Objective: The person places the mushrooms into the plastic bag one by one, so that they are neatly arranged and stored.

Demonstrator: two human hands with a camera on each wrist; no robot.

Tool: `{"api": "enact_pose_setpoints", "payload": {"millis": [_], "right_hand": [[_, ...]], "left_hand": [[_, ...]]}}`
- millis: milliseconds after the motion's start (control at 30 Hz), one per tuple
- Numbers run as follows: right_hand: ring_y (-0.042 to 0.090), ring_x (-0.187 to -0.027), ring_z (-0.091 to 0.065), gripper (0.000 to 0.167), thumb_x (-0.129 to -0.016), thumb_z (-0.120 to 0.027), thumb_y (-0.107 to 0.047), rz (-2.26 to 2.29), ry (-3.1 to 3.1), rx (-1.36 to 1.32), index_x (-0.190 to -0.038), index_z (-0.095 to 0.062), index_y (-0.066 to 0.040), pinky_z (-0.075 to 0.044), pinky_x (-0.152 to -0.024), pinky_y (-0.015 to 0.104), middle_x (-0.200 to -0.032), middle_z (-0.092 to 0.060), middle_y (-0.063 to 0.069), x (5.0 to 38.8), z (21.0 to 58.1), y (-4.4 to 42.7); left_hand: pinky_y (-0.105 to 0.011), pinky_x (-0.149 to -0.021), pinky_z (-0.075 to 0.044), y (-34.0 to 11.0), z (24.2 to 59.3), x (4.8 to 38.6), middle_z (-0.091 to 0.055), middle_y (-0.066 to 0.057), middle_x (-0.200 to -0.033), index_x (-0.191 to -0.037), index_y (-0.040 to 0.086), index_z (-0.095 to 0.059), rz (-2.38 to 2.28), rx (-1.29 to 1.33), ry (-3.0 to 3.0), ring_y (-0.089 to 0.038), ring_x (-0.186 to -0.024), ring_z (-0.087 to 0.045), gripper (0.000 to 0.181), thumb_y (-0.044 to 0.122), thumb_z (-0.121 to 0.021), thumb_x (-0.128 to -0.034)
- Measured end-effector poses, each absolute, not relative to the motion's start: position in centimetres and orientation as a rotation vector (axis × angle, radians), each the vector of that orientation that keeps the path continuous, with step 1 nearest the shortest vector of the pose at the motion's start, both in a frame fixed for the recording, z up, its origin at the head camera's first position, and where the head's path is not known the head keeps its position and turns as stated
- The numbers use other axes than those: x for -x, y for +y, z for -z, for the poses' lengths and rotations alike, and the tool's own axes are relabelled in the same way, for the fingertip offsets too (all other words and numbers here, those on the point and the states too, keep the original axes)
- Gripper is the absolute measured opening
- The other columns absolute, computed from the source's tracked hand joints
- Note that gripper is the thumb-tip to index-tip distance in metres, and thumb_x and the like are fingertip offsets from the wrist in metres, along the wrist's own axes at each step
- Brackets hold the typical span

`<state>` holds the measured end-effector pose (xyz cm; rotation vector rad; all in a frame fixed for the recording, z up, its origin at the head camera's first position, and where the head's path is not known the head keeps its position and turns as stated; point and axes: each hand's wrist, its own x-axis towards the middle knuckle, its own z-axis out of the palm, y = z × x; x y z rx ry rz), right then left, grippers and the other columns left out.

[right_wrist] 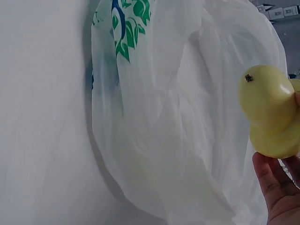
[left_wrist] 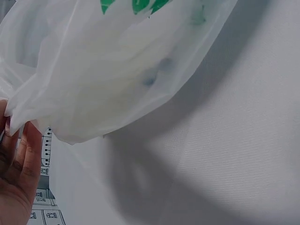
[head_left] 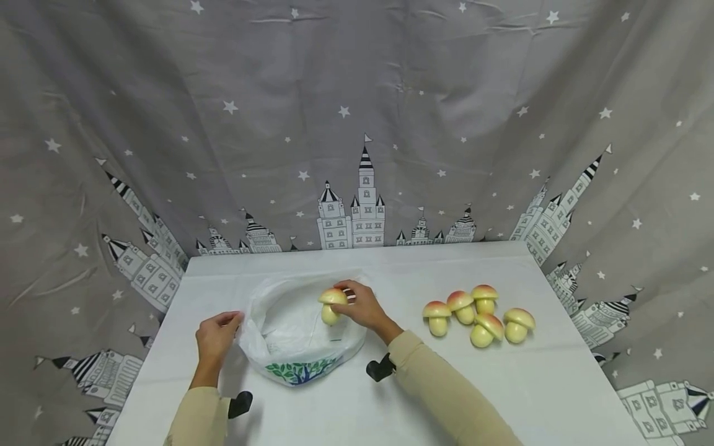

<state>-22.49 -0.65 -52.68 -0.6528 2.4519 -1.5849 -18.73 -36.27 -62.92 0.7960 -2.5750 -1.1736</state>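
As LH (head_left: pixel 216 337) pinches bag (head_left: pixel 304 365), RH (head_left: pixel 365 306) grips mushroom (head_left: pixel 331 306); both curled.

The left wrist view crops the left hand (left_wrist: pixel 21 178) and the translucent white plastic bag (left_wrist: pixel 108 79), whose dark blotches (left_wrist: pixel 157 71) are blurred. The right wrist view crops the right hand (right_wrist: pixel 280 206) and glossy yellow mushroom-shaped object (right_wrist: pixel 268 101). The head view's bottom edge cuts both beige sleeves (head_left: pixel 446 390).

In the right grip (head_left: pixel 361 305), a yellow mushroom (head_left: pixel 330 314), red-tinged on top; beneath, a whitish bag (head_left: pixel 256 342) printed green and blue; beyond, a grey, white-starred curtain (head_left: pixel 268 74).
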Motion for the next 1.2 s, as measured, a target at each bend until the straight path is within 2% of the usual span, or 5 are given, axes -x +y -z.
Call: {"api": "enact_pose_setpoints", "payload": {"millis": [100,300,533,900,1200], "right_hand": [[0.024,-0.104,-0.061,0.045,-0.084,-0.073,-0.016,1.578,2.443,0.663,-0.124,-0.059,-0.003,-0.05,-0.088,0.032,-0.12,-0.062,0.01,22.5,52.6,-1.3],[0.022,-0.104,-0.06,0.045,-0.083,-0.074,-0.017,1.552,2.433,0.694,-0.123,-0.059,-0.002,-0.05,-0.088,0.029,-0.12,-0.062,0.009,22.6,52.3,-2.5],[0.02,-0.1,-0.061,0.044,-0.082,-0.075,-0.016,1.523,2.43,0.666,-0.122,-0.061,-0.004,-0.05,-0.085,0.026,-0.118,-0.062,0.007,22.4,52.4,-4.0],[0.018,-0.098,-0.06,0.042,-0.082,-0.076,-0.017,1.483,2.408,0.646,-0.121,-0.063,-0.006,-0.049,-0.08,0.024,-0.116,-0.064,0.005,21.9,52.8,-6.4],[0.015,-0.096,-0.059,0.043,-0.082,-0.076,-0.015,1.457,2.393,0.655,-0.121,-0.064,-0.005,-0.049,-0.076,0.021,-0.117,-0.065,0.005,20.6,52.9,-8.5]], "left_hand": [[-0.033,-0.075,-0.051,-36.5,62.9,18.9,-0.066,-0.01,-0.111,-0.115,0.011,-0.069,1.176,-0.786,-2.57,-0.023,-0.094,-0.062,0.048,0.051,-0.054,-0.0942],[-0.025,-0.067,-0.05,-36.6,62.7,19.0,-0.067,-0.009,-0.109,-0.114,0.011,-0.07,1.181,-0.777,-2.559,-0.021,-0.091,-0.063,0.047,0.05,-0.055,-0.0937],[-0.028,-0.072,-0.051,-36.5,62.7,19.2,-0.066,-0.01,-0.108,-0.115,0.011,-0.069,1.213,-0.797,-2.558,-0.021,-0.092,-0.062,0.047,0.05,-0.056,-0.0934],[-0.02,-0.064,-0.049,-36.6,63.2,18.8,-0.068,-0.008,-0.104,-0.112,0.011,-0.07,1.21,-0.797,-2.539,-0.019,-0.089,-0.062,0.046,0.051,-0.059,-0.0919],[-0.02,-0.064,-0.048,-36.7,63.4,18.8,-0.068,-0.007,-0.103,-0.111,0.013,-0.071,1.216,-0.777,-2.541,-0.018,-0.086,-0.062,0.047,0.053,-0.059,-0.0906]]}}
